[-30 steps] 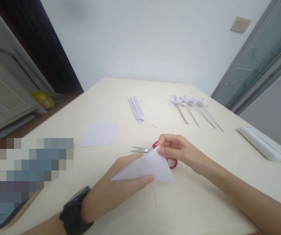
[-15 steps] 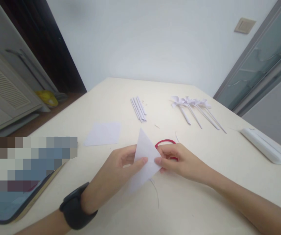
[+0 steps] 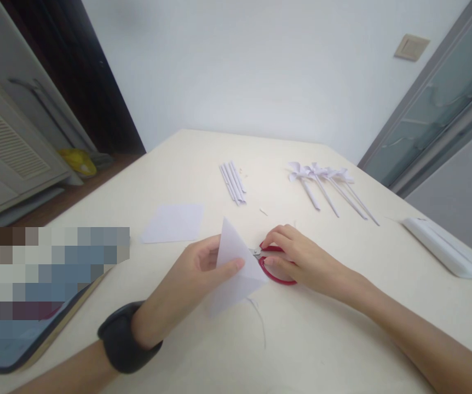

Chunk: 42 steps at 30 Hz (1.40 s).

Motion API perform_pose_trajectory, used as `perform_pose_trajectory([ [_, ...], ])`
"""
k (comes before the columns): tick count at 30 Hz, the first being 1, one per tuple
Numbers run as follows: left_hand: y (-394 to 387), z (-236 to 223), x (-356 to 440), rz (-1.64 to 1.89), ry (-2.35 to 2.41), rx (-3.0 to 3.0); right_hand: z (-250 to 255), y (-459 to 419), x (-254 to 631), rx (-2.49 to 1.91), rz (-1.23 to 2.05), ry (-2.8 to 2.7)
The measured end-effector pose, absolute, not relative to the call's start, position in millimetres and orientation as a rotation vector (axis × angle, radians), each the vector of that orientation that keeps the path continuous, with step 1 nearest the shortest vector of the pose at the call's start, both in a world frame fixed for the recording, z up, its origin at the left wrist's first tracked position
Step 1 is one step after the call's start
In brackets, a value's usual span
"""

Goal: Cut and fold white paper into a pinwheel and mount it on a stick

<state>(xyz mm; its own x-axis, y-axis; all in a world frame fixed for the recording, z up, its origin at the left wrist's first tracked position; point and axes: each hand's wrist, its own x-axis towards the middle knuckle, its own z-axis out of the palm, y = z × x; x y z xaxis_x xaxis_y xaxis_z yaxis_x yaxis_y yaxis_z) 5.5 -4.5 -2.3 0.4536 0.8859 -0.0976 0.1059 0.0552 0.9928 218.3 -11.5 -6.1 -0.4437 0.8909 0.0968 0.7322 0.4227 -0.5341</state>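
Your left hand [image 3: 205,268] clamps folded paper [image 3: 242,285] over the near table [image 3: 322,339], thumb in front, presumably keeping layers together; your right hand [image 3: 299,257] touches the scissors [image 3: 277,281] just right; grip closure cannot be told.

Legible markings: none. You can read no lettering, number, brand or sign on the folded paper [image 3: 232,246], the flat sheet [image 3: 173,223], the red-handled scissors [image 3: 279,281], the black watch [image 3: 127,340], the white packet [image 3: 445,246] or the wall switch [image 3: 412,47]. At lower left, coarse pixel blocks cover much of the dark-edged object [image 3: 8,369], so you cannot tell whether it bears text.
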Motion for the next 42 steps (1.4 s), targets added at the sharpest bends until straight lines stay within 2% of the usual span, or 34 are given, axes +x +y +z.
perform_pose_trajectory([
  [5,-6.0,-2.4,5.7,0.77,0.939,1.385,-16.9,-7.6,224.4,-1.509,0.484,-2.432],
  [10,-7.0,1.1,6.0,0.761,0.933,1.339,-22.2,-13.5,219.8,-1.653,0.435,-2.303],
  [12,-7.0,4.1,6.6,0.79,0.957,1.297,-19.5,-12.0,222.0,-1.667,0.613,-2.2],
  [18,-2.4,7.8,1.2,0.899,0.965,1.241,-2.3,-2.4,232.2,-1.333,1.606,-1.638],
  [21,0.8,5.5,-3.0,0.924,0.934,1.223,-0.2,-5.3,226.8,-1.118,1.795,-1.446],
  [42,1.6,4.2,-4.2,0.902,1.014,1.314,-4.7,-19.9,205.9,-1.115,1.838,-1.503],
])
